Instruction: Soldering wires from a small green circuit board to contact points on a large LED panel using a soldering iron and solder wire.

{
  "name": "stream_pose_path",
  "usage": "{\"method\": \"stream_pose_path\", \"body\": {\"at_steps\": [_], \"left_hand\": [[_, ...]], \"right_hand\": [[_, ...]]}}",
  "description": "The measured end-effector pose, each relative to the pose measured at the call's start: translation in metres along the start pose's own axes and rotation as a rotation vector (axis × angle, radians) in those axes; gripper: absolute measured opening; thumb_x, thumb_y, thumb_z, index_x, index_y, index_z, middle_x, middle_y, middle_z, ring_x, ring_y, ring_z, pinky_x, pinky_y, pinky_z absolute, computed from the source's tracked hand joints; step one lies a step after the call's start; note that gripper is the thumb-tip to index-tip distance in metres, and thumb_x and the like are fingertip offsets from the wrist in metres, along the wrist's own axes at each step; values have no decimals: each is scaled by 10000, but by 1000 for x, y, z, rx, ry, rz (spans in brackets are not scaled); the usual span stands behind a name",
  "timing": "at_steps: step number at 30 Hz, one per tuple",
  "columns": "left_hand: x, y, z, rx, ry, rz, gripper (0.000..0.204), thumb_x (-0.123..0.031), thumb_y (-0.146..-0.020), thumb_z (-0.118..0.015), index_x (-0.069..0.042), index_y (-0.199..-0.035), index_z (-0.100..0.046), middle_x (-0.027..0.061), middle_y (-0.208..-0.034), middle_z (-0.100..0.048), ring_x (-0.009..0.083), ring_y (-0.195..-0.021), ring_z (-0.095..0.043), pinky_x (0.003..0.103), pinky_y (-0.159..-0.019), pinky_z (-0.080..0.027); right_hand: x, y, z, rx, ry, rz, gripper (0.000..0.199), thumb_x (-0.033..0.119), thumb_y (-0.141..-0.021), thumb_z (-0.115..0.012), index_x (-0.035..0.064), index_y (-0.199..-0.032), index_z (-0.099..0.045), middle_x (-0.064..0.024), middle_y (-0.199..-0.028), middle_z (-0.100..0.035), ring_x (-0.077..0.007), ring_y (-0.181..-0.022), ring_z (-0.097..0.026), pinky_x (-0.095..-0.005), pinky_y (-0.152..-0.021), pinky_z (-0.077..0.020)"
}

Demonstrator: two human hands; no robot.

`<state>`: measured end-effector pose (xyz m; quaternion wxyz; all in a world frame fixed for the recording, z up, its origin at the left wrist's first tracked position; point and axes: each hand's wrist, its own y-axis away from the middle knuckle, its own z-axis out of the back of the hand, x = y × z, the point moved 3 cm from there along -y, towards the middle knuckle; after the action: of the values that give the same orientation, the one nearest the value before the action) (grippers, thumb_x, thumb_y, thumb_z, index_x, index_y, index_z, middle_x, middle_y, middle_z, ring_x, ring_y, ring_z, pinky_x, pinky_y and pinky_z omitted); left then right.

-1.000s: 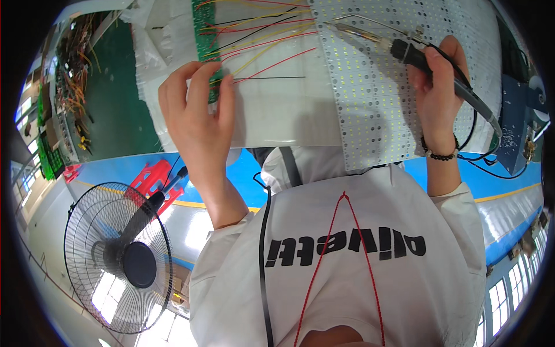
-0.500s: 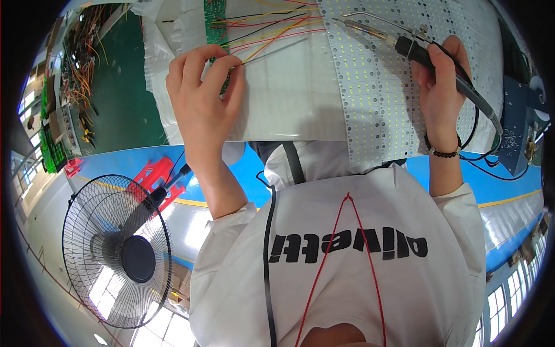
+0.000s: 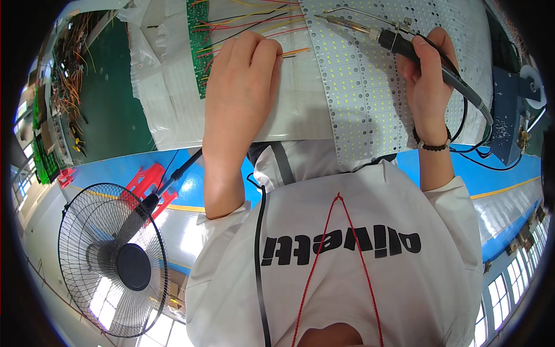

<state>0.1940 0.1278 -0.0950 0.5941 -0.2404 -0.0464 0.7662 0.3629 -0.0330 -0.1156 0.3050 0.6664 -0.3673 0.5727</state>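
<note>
Right hand (image 3: 426,87) grips black-handled soldering iron (image 3: 400,45). Left hand (image 3: 244,81) curled at thin orange wires (image 3: 297,51); fingertips hidden, can't tell grip. Long green circuit board (image 3: 197,49) cropped at top.

Left hand (image 3: 240,87) is off the near end of the board (image 3: 196,46), shifted right along the surface (image 3: 306,118) toward the panel (image 3: 358,75). Board's near end now uncovered, hand just beside it. Fingers were spread a second ago; now curled close together. Wire ends (image 3: 296,52) closest to the surface's near edge changed too: separate strands fanned out before, now an orange and a dark one side by side, poking out past the fingers, tips just short of the panel's left edge.
</note>
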Motion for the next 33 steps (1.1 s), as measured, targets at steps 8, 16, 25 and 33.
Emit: {"method": "stream_pose_path", "body": {"at_steps": [8,16,25,33], "left_hand": [[6,-1,6,21,131,27,91,-30,-766,-608,-41,-836,-550,89,-823,-536,287,-780,-508,377,-674,-419],[12,-4,7,-11,467,292,45,-18,-811,-587,-11,-856,-584,87,-796,-583,216,-680,-590,283,-643,-486],[22,-3,9,37,692,506,85,-30,-824,-606,24,-884,-633,51,-815,-654,100,-754,-615,221,-694,-480],[23,-9,11,37,571,521,92,-45,-833,-599,5,-907,-621,56,-797,-645,115,-689,-612,240,-628,-470]], "right_hand": [[-1,-1,1,36,6,16,208,91,-851,-532,85,-711,-378,-10,-521,-416,-62,-450,-333,-222,-430,-255],[-2,-1,2,18,5,13,210,100,-854,-537,86,-714,-381,-10,-522,-430,-57,-448,-329,-221,-434,-260],[0,0,0,19,14,2,206,101,-856,-535,81,-718,-384,-14,-521,-422,-56,-454,-329,-218,-434,-253],[-1,0,2,26,8,3,208,104,-854,-542,82,-718,-386,-8,-534,-420,-56,-461,-334,-215,-436,-251]]}}
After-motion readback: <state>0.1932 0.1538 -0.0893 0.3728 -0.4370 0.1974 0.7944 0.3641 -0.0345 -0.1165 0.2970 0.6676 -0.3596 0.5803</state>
